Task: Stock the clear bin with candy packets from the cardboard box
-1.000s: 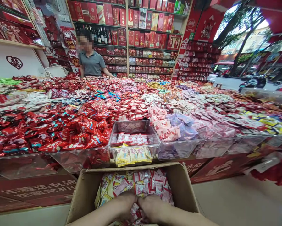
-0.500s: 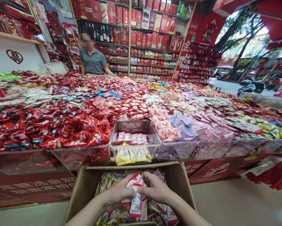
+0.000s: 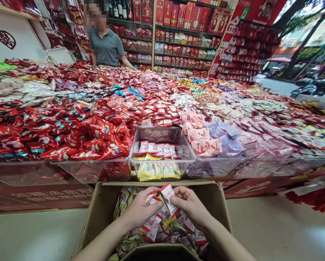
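Over an open cardboard box [image 3: 100,210], both of my hands hold small wrapped candy packets. Between the thumb and fingers of my right hand [image 3: 191,203] is a white-and-red candy packet [image 3: 169,195], tilted. My left hand [image 3: 142,207] is closed on red-edged candy packets [image 3: 152,197], partly hidden by its thumb. Below the hands, loose packets [image 3: 178,228] in red-white and yellow-green wrappers fill the box. Just beyond it, a clear plastic bin [image 3: 162,165] holds a row of red-white packets [image 3: 158,148] behind yellow ones [image 3: 158,169].
Red snack packets [image 3: 97,139] heap up left of the bin. Pink packets [image 3: 203,139] and purple packets [image 3: 224,137] lie on its right. A person in a grey shirt [image 3: 106,47] stands behind the display. Shelves of red boxes [image 3: 188,18] line the back wall.
My hands have moved apart, and the right one now holds a packet separate from those in the left. The camera view has tilted down and closer to the display.
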`<state>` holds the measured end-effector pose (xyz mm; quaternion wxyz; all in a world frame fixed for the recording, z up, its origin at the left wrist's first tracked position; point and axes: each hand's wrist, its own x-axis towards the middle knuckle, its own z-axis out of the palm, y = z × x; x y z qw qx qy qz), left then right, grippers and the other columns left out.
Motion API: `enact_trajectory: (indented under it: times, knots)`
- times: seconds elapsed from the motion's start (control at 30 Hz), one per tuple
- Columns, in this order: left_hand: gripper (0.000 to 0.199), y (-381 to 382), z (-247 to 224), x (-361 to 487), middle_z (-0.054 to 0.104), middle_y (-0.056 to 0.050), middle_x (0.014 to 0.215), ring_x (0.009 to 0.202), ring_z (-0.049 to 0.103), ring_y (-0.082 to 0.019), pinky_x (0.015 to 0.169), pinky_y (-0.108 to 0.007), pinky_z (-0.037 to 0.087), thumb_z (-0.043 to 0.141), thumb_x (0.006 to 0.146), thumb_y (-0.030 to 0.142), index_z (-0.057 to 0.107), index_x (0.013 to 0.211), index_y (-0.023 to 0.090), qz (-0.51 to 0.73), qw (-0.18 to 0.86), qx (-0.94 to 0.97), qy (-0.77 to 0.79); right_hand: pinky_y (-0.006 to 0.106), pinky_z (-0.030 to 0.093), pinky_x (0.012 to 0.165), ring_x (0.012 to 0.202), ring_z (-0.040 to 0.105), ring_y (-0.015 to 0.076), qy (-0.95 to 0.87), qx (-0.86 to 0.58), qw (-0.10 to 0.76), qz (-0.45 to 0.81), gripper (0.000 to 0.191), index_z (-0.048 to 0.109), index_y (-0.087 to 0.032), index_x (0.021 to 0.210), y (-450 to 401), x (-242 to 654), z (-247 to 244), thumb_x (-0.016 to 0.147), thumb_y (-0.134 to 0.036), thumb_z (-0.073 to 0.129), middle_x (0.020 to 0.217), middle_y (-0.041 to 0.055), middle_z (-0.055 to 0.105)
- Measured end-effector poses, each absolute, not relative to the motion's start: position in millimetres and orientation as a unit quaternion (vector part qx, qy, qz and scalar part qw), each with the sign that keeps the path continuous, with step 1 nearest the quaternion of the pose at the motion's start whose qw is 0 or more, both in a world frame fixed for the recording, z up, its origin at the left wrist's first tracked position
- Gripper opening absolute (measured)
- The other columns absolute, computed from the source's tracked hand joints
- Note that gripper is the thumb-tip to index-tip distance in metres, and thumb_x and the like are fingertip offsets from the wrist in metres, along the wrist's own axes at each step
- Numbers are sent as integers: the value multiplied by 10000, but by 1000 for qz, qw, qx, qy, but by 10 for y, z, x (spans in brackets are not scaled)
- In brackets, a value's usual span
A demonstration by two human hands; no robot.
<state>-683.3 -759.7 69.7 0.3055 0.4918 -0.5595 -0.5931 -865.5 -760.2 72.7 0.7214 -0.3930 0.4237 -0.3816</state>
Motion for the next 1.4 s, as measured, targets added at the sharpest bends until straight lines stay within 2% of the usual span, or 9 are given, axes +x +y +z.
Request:
enact_trajectory:
  times: [0.23, 0.37, 0.5, 0.67, 0.77, 0.87, 1.07, 1.23, 1.4]
  knots:
    - [277, -7626, 709, -6838, 570, 16, 659, 608, 501, -125, 572, -214, 386, 577, 720, 396, 587, 795, 130, -580, 291, 502, -573, 278, 445, 707, 719, 568, 124, 420, -423, 717, -362, 394, 514, -170, 771, -7555, -8600, 649, 515, -327, 768, 763, -4, 608]
    - [269, -7601, 650, -6865, 536, 33, 617, 584, 476, -110, 570, -208, 377, 583, 717, 407, 567, 726, 139, -594, 333, 510, -526, 262, 447, 689, 686, 562, 108, 409, -410, 738, -346, 456, 497, -172, 807, -7549, -8604, 638, 477, -287, 790, 726, -25, 586]
    - [301, -7569, 614, -6904, 538, 29, 626, 588, 483, -111, 579, -215, 391, 601, 698, 433, 550, 731, 139, -639, 366, 495, -461, 232, 439, 626, 620, 546, 88, 424, -435, 715, -346, 378, 513, -163, 793, -7551, -8642, 673, 542, -306, 757, 672, -35, 573]
    - [281, -7569, 662, -6904, 576, 5, 684, 646, 522, -136, 621, -228, 411, 606, 694, 417, 566, 745, 144, -619, 363, 495, -489, 255, 447, 699, 720, 574, 113, 411, -449, 709, -355, 371, 536, -165, 891, -7556, -8698, 740, 607, -321, 715, 749, -4, 604]
    - [248, -7565, 691, -6893, 611, -12, 766, 710, 535, -148, 674, -234, 409, 609, 701, 364, 603, 813, 144, -592, 326, 477, -562, 229, 441, 576, 602, 550, 97, 438, -437, 695, -366, 374, 505, -170, 860, -7566, -8698, 725, 597, -329, 719, 680, -20, 591]
    - [243, -7555, 705, -6886, 609, -5, 710, 665, 529, -140, 640, -229, 405, 569, 730, 373, 608, 779, 139, -583, 298, 473, -589, 215, 398, 457, 469, 484, 80, 461, -444, 678, -362, 351, 443, -187, 783, -7543, -8678, 700, 617, -364, 697, 594, -48, 542]
    - [241, -7567, 731, -6850, 583, 2, 679, 637, 514, -130, 605, -212, 396, 577, 719, 390, 582, 751, 151, -581, 346, 486, -554, 221, 427, 580, 636, 522, 104, 471, -622, 478, -404, 137, 489, -187, 742, -7580, -8759, 1203, 759, -300, 565, 692, -3, 541]
    - [250, -7543, 726, -6859, 551, 17, 648, 601, 496, -117, 577, -204, 387, 609, 700, 395, 565, 766, 158, -603, 374, 491, -505, 247, 455, 622, 647, 549, 112, 483, -690, 351, -410, 59, 562, -165, 765, -8326, -8656, 1892, 709, -163, 579, 697, 7, 581]
    - [241, -7506, 705, -6869, 537, 18, 642, 622, 492, -123, 600, -209, 386, 605, 706, 394, 563, 747, 160, -595, 381, 485, -515, 277, 496, 499, 430, 484, 72, 560, -615, 494, -253, 176, 506, -139, 518, -9257, -8263, 1735, 582, -48, 643, 477, -44, 487]
